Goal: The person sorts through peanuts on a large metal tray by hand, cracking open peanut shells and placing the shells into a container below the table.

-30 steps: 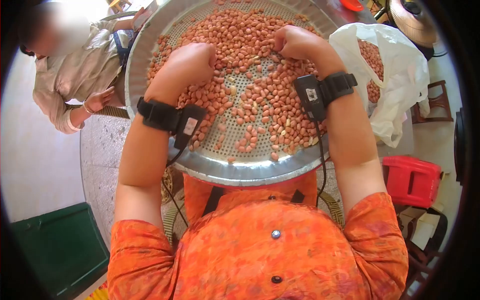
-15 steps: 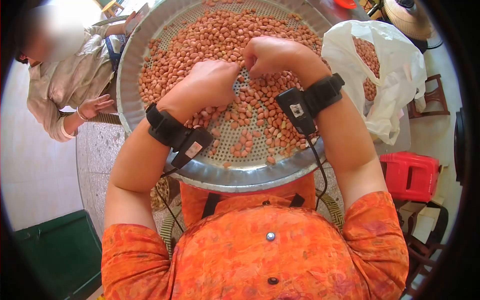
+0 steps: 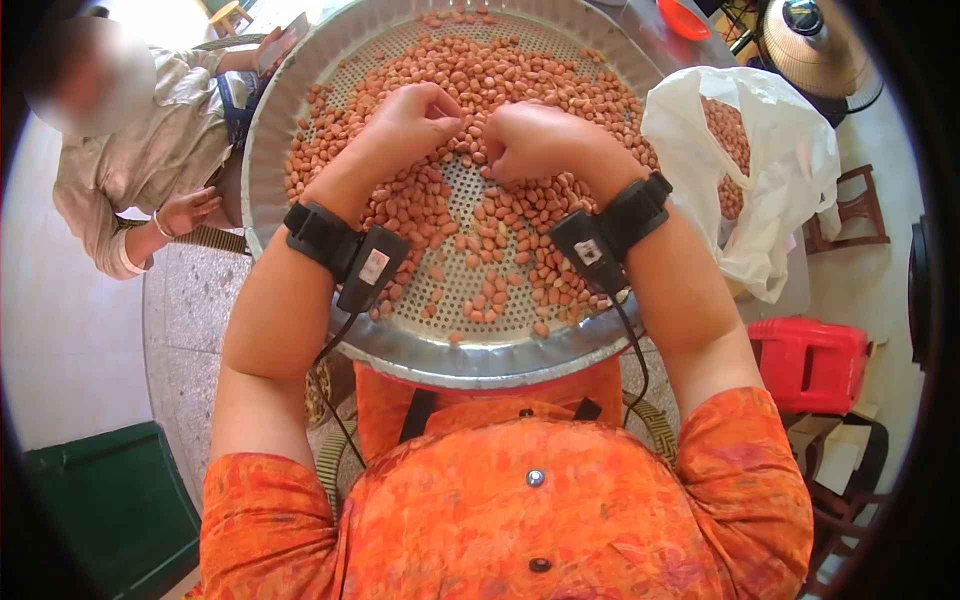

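A round metal tray (image 3: pixel 480 372) with a perforated bottom holds a wide layer of reddish peanuts (image 3: pixel 470 75). Over the middle of the layer is my left hand (image 3: pixel 415 118), its thumb and index fingertips together; whatever is between them is too small to make out. Just right of it, a small gap away, my right hand (image 3: pixel 530 140) is curled with its fingers pointing down at the peanuts, and its fingertips are mostly hidden. Below the hands, scattered peanuts lie over the holes of the tray bottom.
At the right a white plastic bag (image 3: pixel 780 150) holds more peanuts. Beyond it are a fan (image 3: pixel 815 50) and a red plate (image 3: pixel 684 18). A red plastic stool (image 3: pixel 810 362) stands lower right. Another person (image 3: pixel 150 150) sits at the left, near the tray.
My right hand has moved left from the tray's right side to the middle. My left hand moved right and down, then back up a little. The view has shifted slightly.
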A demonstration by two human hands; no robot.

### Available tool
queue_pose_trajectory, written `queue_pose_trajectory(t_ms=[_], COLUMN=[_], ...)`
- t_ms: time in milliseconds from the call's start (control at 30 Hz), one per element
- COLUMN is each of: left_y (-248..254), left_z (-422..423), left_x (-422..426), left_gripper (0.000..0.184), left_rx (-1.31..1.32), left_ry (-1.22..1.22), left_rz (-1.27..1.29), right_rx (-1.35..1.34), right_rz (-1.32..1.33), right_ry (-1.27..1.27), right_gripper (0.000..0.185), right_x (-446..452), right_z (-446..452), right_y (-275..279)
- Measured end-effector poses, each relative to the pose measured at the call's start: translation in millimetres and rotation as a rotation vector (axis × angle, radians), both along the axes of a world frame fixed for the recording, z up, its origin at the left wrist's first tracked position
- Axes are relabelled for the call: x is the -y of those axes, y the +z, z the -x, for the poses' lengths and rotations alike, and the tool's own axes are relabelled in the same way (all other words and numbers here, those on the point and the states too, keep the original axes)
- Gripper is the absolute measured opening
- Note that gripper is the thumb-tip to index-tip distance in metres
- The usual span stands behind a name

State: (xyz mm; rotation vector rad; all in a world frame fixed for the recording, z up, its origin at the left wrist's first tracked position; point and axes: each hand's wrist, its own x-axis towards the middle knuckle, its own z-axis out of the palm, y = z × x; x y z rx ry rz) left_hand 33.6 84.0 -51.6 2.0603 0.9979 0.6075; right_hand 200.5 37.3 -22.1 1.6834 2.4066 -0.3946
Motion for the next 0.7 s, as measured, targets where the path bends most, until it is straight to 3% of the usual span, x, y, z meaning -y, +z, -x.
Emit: queue_pose_trajectory(t_ms=[100,133,200,233,300,400,433,500,533,567,600,667,700], left_y=[10,11,11,8,9,11,10,5,2,-1,1,8,2], left_z=[6,8,9,10,11,9,11,9,4,-1,-5,-11,-13], left_x=[-4,-5,-7,-10,-11,-11,-13,-14,-9,-4,2,15,16], left_gripper=[0.016,0.016,0.017,0.016,0.016,0.017,0.015,0.014,0.013,0.012,0.012,0.013,0.016], left_rx=[0.167,0.171,0.463,0.561,0.657,0.755,0.680,0.599,0.361,0.119,0.117,-0.181,-0.186], left_ry=[0.059,0.055,0.106,0.075,0.059,0.081,0.049,0.015,-0.016,-0.045,-0.047,-0.053,-0.068], left_rz=[0.264,0.266,0.459,0.520,0.611,0.718,0.740,0.761,0.340,-0.077,-0.074,-0.201,-0.381], right_rx=[-0.685,-0.681,-1.414,-1.413,-1.801,-1.880,-1.881,-1.448,-1.450,-1.076,-0.699,-0.596,-0.540], right_rz=[0.067,0.067,0.147,0.143,0.201,0.311,0.308,0.294,0.291,0.140,0.002,-0.045,-0.084], right_ry=[-0.164,-0.168,-0.361,-0.366,-0.415,-0.405,-0.405,-0.378,-0.379,-0.318,-0.255,-0.256,-0.271], right_gripper=[0.010,0.010,0.007,0.007,0.003,0.006,0.006,0.010,0.010,0.012,0.014,0.016,0.017], right_x=[-19,-22,-27,-31,-36,-38,-37,-35,-30,-24,-21,-21,-21], right_z=[-31,-38,-53,-61,-73,-78,-78,-74,-67,-58,-51,-47,-46], right_y=[-5,-6,-8,-9,-12,-17,-16,-14,-8,-4,-1,-6,-8])
